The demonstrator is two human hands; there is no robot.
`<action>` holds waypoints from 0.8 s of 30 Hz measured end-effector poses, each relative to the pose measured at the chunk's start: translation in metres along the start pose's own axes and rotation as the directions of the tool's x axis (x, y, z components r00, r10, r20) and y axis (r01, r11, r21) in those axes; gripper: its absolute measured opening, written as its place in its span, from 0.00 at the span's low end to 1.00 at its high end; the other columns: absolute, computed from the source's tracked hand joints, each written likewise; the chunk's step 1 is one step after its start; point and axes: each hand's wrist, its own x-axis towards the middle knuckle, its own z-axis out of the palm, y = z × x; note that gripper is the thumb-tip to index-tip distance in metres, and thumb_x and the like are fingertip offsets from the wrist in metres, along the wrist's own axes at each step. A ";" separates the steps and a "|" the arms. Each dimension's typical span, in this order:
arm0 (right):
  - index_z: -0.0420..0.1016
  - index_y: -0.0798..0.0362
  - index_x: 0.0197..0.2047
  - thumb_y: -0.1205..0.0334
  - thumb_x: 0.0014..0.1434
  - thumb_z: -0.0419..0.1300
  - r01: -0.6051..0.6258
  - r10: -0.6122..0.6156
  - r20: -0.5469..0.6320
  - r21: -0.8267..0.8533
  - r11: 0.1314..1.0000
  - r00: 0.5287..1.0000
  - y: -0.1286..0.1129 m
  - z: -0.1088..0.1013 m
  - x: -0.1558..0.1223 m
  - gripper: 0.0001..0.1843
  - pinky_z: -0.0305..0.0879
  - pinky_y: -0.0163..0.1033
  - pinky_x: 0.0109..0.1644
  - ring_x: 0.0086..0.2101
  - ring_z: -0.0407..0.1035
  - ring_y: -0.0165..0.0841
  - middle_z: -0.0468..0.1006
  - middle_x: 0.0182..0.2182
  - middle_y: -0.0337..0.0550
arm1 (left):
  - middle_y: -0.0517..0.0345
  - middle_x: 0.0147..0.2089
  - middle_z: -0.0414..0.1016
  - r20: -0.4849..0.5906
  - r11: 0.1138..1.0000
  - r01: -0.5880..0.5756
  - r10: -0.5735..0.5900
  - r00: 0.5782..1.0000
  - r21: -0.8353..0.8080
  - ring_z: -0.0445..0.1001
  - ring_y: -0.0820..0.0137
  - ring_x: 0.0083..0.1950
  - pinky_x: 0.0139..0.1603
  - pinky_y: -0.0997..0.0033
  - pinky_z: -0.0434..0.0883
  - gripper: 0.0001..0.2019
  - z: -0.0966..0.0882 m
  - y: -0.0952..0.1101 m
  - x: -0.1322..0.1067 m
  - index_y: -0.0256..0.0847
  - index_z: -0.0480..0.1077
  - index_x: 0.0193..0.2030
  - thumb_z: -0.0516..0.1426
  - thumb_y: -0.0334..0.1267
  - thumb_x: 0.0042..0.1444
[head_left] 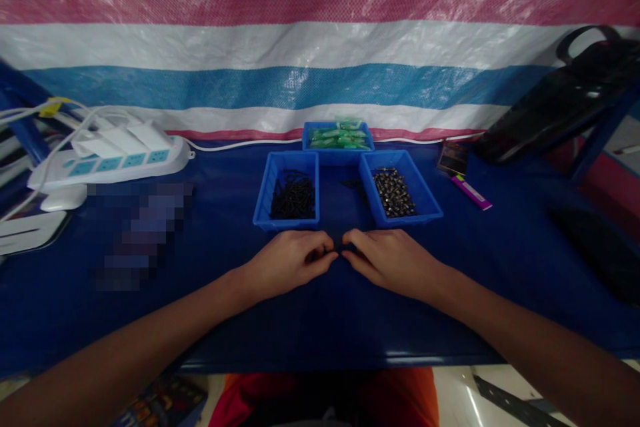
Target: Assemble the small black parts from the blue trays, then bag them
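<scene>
My left hand (pixel 293 257) and my right hand (pixel 387 255) meet almost fingertip to fingertip above the blue table, both pinched closed. Between them shows a small dark piece (pixel 339 248), too small to name, which seems gripped from both sides. Just beyond my left hand stands a blue bin (pixel 261 197) of thin black screw-like parts (pixel 294 197). A second blue bin (pixel 423 197), holding small metallic fittings (pixel 394 192), is close to my right hand. Behind these two, a third blue bin (pixel 340 157) contains green plastic-looking pieces (pixel 340 136).
A few dark parts (pixel 351 183) lie between the front bins. At left is a white power strip (pixel 115 163) with chargers and cables. On the right are a purple lighter (pixel 471 192), a small box (pixel 453 158), a leaning black bottle (pixel 545 103) and a dark flat object (pixel 597 250).
</scene>
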 end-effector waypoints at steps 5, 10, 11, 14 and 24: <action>0.63 0.54 0.42 0.59 0.65 0.51 -0.040 0.040 0.004 0.013 0.999 0.999 0.002 0.002 -0.001 0.08 0.53 0.34 0.27 0.28 0.73 0.33 0.77 0.28 0.41 | 0.65 0.26 0.69 0.006 1.000 -0.011 0.011 1.000 0.010 0.68 0.77 0.26 0.27 0.79 0.63 0.04 0.000 -0.001 -0.001 0.39 0.68 0.37 0.54 0.36 0.61; 0.62 0.54 0.40 0.59 0.64 0.51 -0.064 0.064 0.007 0.040 0.997 0.998 0.002 0.001 0.000 0.07 0.50 0.34 0.26 0.26 0.72 0.32 0.76 0.27 0.39 | 0.65 0.27 0.69 0.026 1.000 -0.022 0.022 0.999 0.014 0.68 0.77 0.26 0.27 0.80 0.63 0.04 0.001 -0.002 -0.001 0.39 0.68 0.40 0.53 0.34 0.61; 0.62 0.54 0.40 0.59 0.64 0.51 -0.045 0.045 0.015 0.040 0.998 0.999 0.002 0.000 0.000 0.06 0.49 0.34 0.26 0.26 0.71 0.32 0.76 0.27 0.39 | 0.65 0.27 0.69 0.026 1.000 -0.021 0.021 0.999 0.018 0.68 0.77 0.26 0.27 0.80 0.63 0.04 0.001 -0.002 -0.001 0.39 0.68 0.40 0.53 0.35 0.60; 0.63 0.54 0.38 0.60 0.64 0.52 0.010 -0.012 0.027 0.040 0.999 1.000 0.001 -0.001 0.000 0.06 0.48 0.34 0.26 0.26 0.70 0.31 0.76 0.27 0.39 | 0.64 0.27 0.69 0.017 1.000 -0.008 0.008 1.000 0.021 0.68 0.76 0.26 0.27 0.80 0.63 0.05 0.002 -0.002 0.000 0.39 0.68 0.40 0.53 0.35 0.61; 0.63 0.54 0.35 0.63 0.65 0.50 0.026 -0.027 0.040 0.025 0.999 0.999 0.001 -0.004 0.001 0.06 0.47 0.36 0.27 0.27 0.70 0.29 0.76 0.28 0.38 | 0.65 0.27 0.69 0.035 0.999 0.038 -0.037 0.999 -0.018 0.68 0.76 0.27 0.27 0.79 0.64 0.06 0.002 -0.003 -0.001 0.40 0.67 0.43 0.53 0.38 0.61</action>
